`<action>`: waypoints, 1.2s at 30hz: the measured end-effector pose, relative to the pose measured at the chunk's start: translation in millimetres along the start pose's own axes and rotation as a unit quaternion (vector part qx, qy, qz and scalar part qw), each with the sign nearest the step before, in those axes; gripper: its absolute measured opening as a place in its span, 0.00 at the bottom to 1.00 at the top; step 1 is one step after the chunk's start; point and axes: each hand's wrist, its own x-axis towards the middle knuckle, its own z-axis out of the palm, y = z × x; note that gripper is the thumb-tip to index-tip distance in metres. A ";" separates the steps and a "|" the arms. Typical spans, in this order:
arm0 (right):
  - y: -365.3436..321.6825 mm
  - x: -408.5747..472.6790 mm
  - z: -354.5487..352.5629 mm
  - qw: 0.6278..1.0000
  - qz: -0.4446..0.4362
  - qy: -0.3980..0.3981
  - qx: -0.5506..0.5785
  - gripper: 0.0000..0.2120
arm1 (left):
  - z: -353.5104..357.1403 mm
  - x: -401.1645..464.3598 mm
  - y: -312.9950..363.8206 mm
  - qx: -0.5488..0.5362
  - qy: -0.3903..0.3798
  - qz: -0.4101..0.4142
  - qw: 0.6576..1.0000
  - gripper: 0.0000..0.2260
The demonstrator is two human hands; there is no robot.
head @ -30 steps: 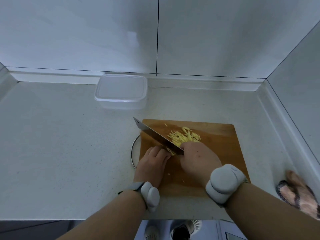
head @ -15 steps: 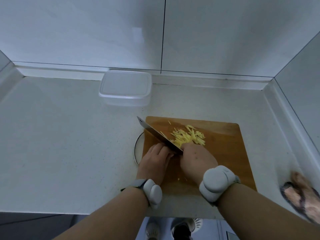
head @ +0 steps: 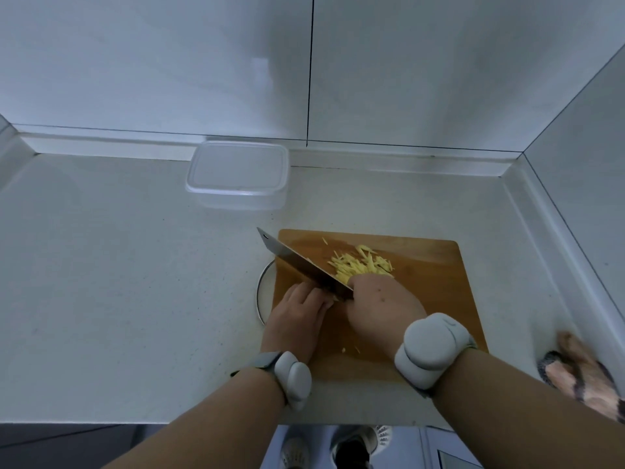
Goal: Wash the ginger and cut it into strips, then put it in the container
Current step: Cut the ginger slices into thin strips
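Observation:
A wooden cutting board (head: 439,282) lies on the white counter. A pile of yellow ginger strips (head: 362,264) sits on its far middle. My right hand (head: 382,306) grips the handle of a cleaver (head: 297,264), whose blade runs diagonally to the far left with its edge down on the board. My left hand (head: 299,314) sits with curled fingers tight against the blade's near side, holding down a small piece of ginger that is mostly hidden. A clear plastic container (head: 236,174) stands empty by the back wall.
A round metal rim (head: 261,292) shows under the board's left edge. A pink and grey cloth (head: 581,370) lies at the counter's right front. Walls close the back and the right side. The counter's front edge runs just below my wrists.
The cleaver and both hands have stayed in almost the same spot on the board, with small chopping motions. The view has shifted slightly.

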 end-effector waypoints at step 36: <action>-8.2 -3.3 6.9 1.000 0.000 -0.003 -0.020 0.09 | -1.3 -2.6 -3.3 0.007 -0.009 0.004 1.000 0.11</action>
